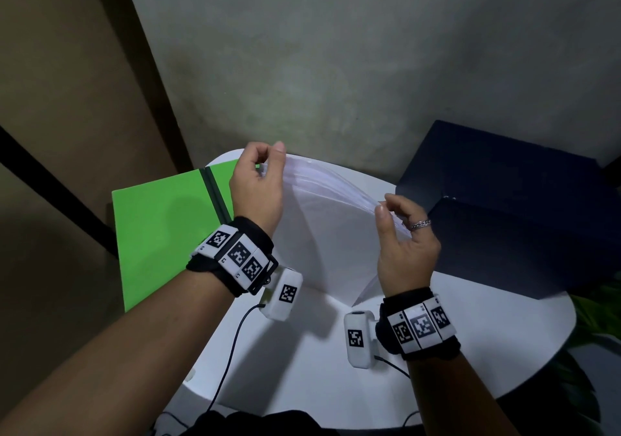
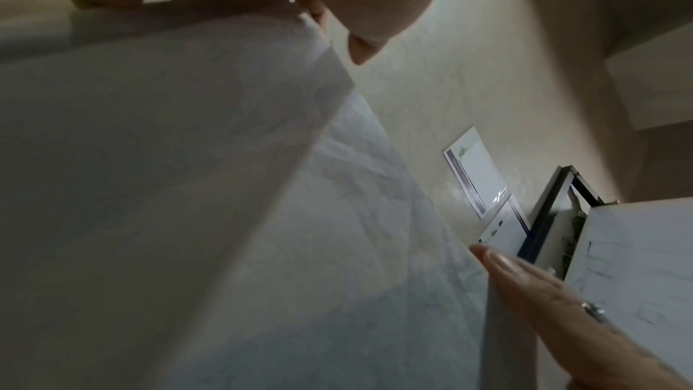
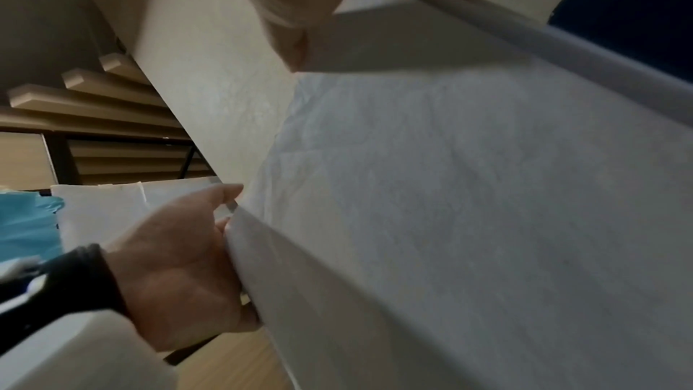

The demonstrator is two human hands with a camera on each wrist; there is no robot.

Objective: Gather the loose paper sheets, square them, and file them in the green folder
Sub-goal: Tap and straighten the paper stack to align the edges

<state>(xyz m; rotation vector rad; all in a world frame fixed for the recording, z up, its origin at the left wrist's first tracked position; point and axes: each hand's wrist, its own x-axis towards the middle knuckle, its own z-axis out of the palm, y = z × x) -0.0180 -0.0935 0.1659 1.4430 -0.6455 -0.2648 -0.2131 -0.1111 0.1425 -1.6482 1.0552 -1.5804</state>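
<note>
Both hands, left hand and right hand, pinch opposite top corners of the paper sheets (fanned slightly), standing them upright on the white table; the green folder lies closed left of the sheets.

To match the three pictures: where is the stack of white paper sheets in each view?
Head: stack of white paper sheets, centre, standing on the round white table.
Left wrist: fills the left half.
Right wrist: fills the right half.
Shared landmark: the left hand pinching its edge.
</note>
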